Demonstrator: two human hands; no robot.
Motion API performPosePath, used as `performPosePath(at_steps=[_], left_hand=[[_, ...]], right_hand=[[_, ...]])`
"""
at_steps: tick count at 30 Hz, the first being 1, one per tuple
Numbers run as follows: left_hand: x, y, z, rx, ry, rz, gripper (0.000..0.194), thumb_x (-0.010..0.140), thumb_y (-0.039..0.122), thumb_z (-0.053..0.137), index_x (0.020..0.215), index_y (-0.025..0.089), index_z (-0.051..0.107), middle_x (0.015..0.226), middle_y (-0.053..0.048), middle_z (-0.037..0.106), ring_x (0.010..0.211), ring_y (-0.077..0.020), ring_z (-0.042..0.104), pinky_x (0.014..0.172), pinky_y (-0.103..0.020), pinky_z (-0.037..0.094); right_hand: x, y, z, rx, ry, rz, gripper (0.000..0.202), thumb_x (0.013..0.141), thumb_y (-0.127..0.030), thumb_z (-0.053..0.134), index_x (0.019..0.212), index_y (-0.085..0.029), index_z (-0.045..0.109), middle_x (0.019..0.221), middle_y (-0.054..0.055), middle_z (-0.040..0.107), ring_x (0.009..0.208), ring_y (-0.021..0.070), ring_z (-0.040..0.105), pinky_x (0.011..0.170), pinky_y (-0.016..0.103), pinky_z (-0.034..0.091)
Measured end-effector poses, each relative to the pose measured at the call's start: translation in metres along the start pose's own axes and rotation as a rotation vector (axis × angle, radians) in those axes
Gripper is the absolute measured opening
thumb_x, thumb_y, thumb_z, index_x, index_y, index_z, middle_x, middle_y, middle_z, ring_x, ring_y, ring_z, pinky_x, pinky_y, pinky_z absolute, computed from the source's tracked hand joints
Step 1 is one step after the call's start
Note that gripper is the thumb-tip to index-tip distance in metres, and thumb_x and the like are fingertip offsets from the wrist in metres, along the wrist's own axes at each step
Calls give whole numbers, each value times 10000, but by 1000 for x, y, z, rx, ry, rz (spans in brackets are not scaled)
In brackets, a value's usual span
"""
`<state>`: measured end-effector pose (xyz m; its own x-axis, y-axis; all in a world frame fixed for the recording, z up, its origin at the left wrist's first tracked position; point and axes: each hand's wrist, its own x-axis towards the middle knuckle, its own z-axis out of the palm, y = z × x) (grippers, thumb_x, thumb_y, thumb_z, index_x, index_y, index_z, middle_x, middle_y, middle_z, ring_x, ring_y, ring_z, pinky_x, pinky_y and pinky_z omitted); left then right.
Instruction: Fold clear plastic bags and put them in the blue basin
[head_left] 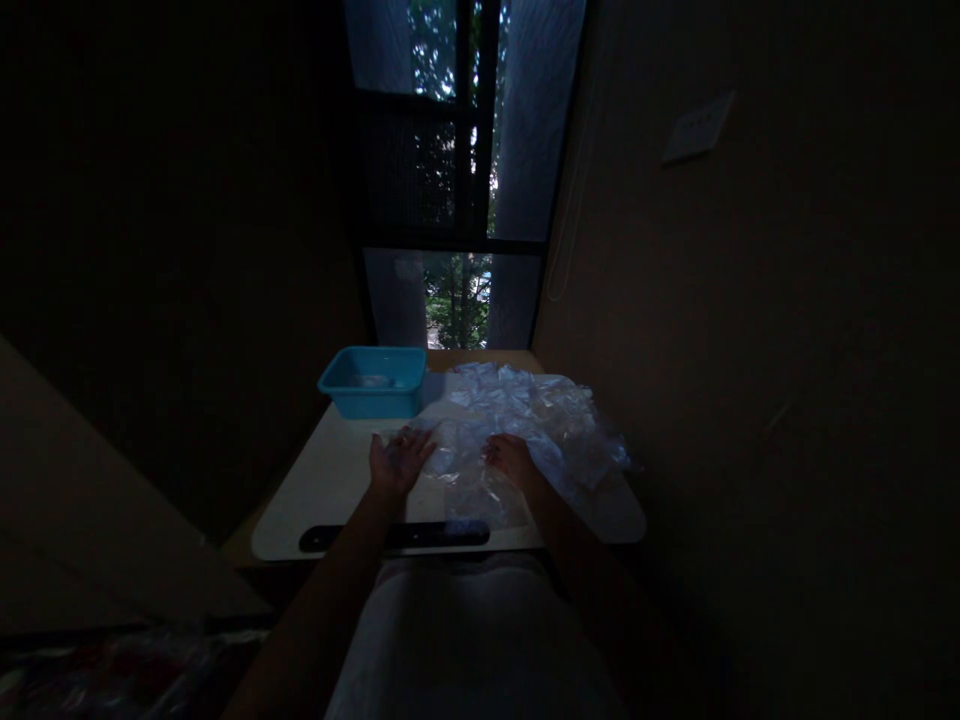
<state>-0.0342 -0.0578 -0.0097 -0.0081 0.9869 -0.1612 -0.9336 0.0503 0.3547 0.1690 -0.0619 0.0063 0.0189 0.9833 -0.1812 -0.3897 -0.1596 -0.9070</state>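
Note:
Clear plastic bags [517,400] lie in a loose pile over the right half of a white tabletop [307,490]. My left hand [400,462] is over the middle of the table, its fingers spread and the palm partly turned up, beside a piece of clear plastic [446,455]. To the right, my right hand [510,458] has its fingers bent together at the plastic near the front of the pile. What its fingertips hold is too small and dark to make out.
A blue basket [379,402] with something clear inside stands at the back left of the table. A black strip [427,535] runs along the front edge. Walls flank both sides, with a window behind.

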Motion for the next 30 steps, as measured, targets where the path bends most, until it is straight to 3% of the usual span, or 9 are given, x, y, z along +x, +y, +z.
performPosePath(at_steps=[10,18,21,25,30], left_hand=[[-1,2,2,1,-40,-35,515,742,568,290,690,135,564,828,-145,603,1006,-334,496,758,-552,403],[-5,1,8,45,19,-18,585,731,609,233,689,121,553,815,-158,596,971,-309,517,723,-501,434],[-5,1,11,94,21,-20,508,730,566,325,693,115,557,834,-158,598,930,-293,539,724,-488,440],[-6,1,15,108,-6,-54,281,745,371,438,659,129,553,797,-118,614,860,-244,573,757,-453,443],[-6,0,16,119,-47,-73,300,757,348,419,668,100,563,802,-155,619,861,-258,580,736,-419,464]], right_hand=[[0,-4,4,-21,-18,43,103,525,-105,597,464,-144,524,409,-14,553,373,95,494,418,211,377],[-2,-10,17,252,116,-22,137,670,-143,464,539,-182,452,506,-26,566,490,96,555,534,233,442],[-8,-7,19,393,57,11,124,683,-179,463,563,-192,431,573,-5,587,569,126,583,613,287,468],[-17,-4,22,491,-57,19,96,697,-216,438,603,-201,433,672,8,609,666,156,605,716,359,462],[-18,-15,17,591,-76,-81,149,739,-202,342,660,-196,468,818,27,620,824,142,595,831,351,433]])
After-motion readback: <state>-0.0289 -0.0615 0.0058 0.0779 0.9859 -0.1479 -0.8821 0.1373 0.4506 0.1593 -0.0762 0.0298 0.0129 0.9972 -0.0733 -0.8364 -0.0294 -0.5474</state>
